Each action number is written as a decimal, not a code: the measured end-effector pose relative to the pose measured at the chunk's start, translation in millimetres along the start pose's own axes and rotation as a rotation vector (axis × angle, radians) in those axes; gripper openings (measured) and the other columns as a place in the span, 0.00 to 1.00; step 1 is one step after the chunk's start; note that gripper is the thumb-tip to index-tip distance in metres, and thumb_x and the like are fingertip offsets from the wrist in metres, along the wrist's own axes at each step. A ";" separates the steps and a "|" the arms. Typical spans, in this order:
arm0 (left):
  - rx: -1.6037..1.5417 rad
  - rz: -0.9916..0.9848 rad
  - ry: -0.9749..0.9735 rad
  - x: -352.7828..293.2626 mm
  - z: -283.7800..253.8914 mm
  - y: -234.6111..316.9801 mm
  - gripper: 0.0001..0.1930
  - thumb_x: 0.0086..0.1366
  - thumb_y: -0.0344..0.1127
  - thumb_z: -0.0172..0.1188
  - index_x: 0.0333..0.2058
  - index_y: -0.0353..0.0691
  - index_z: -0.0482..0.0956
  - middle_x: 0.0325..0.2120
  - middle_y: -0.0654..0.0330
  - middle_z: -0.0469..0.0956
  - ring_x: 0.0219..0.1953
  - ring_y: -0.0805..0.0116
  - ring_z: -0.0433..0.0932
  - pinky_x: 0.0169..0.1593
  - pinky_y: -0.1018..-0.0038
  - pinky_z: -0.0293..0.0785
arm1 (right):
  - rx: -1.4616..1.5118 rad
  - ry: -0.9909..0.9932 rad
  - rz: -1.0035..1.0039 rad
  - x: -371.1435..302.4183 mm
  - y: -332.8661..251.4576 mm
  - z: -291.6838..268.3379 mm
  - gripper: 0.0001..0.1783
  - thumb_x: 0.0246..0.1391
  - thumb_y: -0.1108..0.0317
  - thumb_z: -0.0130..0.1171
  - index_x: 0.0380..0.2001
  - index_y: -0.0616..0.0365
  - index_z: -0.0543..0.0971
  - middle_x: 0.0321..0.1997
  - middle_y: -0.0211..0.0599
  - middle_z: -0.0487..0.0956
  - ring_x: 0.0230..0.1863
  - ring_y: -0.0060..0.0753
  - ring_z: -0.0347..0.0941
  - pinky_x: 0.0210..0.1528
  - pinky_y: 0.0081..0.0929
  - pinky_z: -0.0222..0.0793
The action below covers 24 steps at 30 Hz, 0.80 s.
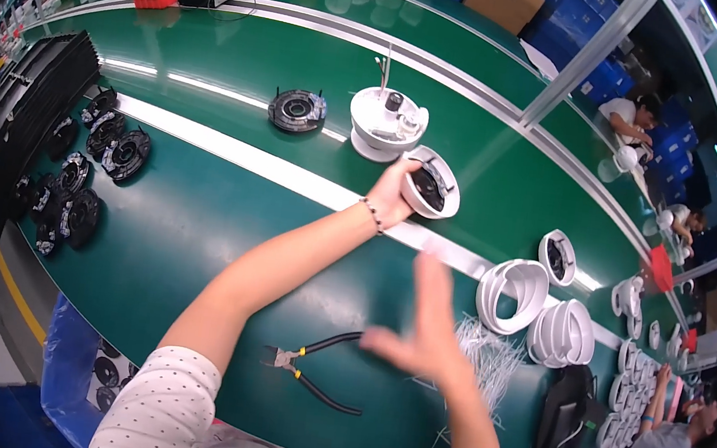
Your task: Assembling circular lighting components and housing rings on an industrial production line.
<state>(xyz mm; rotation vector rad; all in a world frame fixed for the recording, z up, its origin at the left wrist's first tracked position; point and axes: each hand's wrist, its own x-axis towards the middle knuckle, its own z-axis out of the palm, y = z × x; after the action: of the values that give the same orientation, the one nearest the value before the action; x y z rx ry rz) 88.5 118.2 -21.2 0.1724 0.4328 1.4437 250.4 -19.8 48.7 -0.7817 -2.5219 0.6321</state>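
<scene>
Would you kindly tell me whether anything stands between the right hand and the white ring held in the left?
Nothing visible does; between the right hand and the white ring, only the green tabletop and white strip show, underneath.

right hand (428, 349), right of pliers (286, 359): blurred. left hand (391, 196), beyond pliers: fingers partly hidden by white housing (413, 199).

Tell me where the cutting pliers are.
In the head view, the cutting pliers lie open on the green bench at lower centre, left of the right hand and the loose white strips.
</scene>
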 end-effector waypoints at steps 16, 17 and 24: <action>0.819 0.135 0.283 -10.4 31.7 -39.1 0.26 0.59 0.33 0.51 0.52 0.29 0.54 0.48 0.52 0.65 0.47 0.67 0.66 0.53 0.74 0.59 | -0.331 -0.622 -0.265 -24.0 -41.4 29.6 0.44 0.27 0.58 0.62 0.51 0.65 0.60 0.48 0.47 0.62 0.47 0.46 0.60 0.54 0.50 0.51; 0.793 0.173 0.165 -31.7 37.6 -25.9 0.26 0.59 0.33 0.51 0.53 0.30 0.54 0.49 0.53 0.64 0.48 0.68 0.65 0.53 0.75 0.59 | -0.331 -0.622 -0.254 -22.5 -39.4 24.4 0.44 0.27 0.58 0.62 0.51 0.65 0.60 0.48 0.47 0.62 0.47 0.46 0.60 0.54 0.50 0.51; 1.776 1.104 -0.035 -7.2 20.6 145.5 0.09 0.51 0.34 0.55 0.30 0.37 0.73 0.29 0.54 0.74 0.35 0.54 0.72 0.40 0.66 0.69 | -0.802 0.007 -0.391 75.6 0.6 -91.6 0.07 0.32 0.76 0.53 0.23 0.62 0.71 0.28 0.39 0.68 0.28 0.39 0.66 0.28 0.33 0.60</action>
<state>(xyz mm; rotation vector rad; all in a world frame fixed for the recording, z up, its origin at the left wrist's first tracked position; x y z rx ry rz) -37.8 133.1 52.8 2.0965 1.6633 1.6059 240.8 53.5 141.6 -0.4806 -2.7921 -0.5461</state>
